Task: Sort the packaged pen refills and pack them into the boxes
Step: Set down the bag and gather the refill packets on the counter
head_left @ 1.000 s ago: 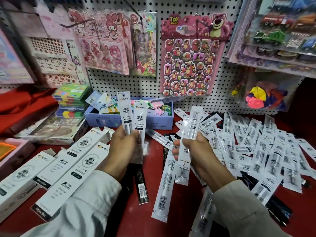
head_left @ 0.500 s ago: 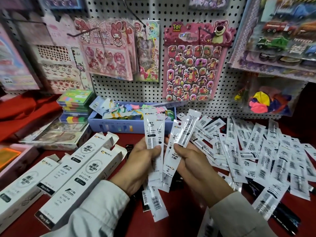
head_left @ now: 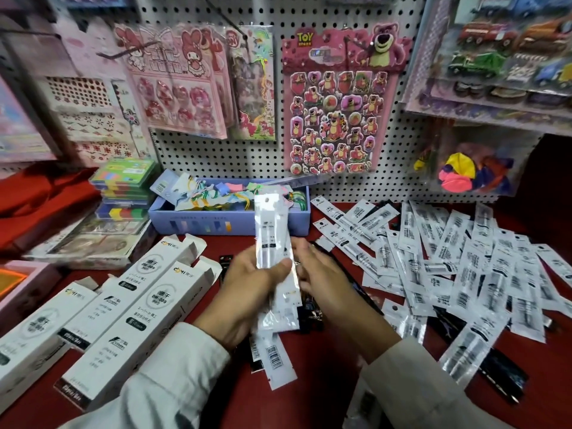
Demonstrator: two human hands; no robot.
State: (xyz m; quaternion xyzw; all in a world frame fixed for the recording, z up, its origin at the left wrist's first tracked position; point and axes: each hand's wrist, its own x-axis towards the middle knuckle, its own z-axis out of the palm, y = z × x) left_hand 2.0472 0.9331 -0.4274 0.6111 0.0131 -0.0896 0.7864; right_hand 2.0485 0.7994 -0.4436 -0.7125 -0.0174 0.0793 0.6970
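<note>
My left hand point(head_left: 247, 292) grips a small upright stack of white packaged pen refills point(head_left: 272, 243), thumb across the front. My right hand point(head_left: 328, 283) lies beside it, its fairly straight fingers touching the stack's right edge. Several more refill packets point(head_left: 464, 261), white with barcodes, are scattered over the red table to the right, and a few black ones lie beneath them. One white packet point(head_left: 274, 357) lies under my hands. Three long white boxes lie side by side at the left with their end flaps open: the nearest point(head_left: 145, 320), the middle point(head_left: 136, 274) and the leftmost point(head_left: 34, 332).
A blue tray point(head_left: 229, 222) of colourful small items stands against the pegboard behind my hands. Stacked sticky-note packs point(head_left: 123, 187) sit to its left, and a pink tray point(head_left: 21, 286) at the far left. Sticker sheets point(head_left: 340, 103) and a bag of balloons point(head_left: 464, 171) hang on the wall.
My hands came together. The packets from my right hand have joined the stack in my left hand, and my right fingers have let go and now touch its edge.
</note>
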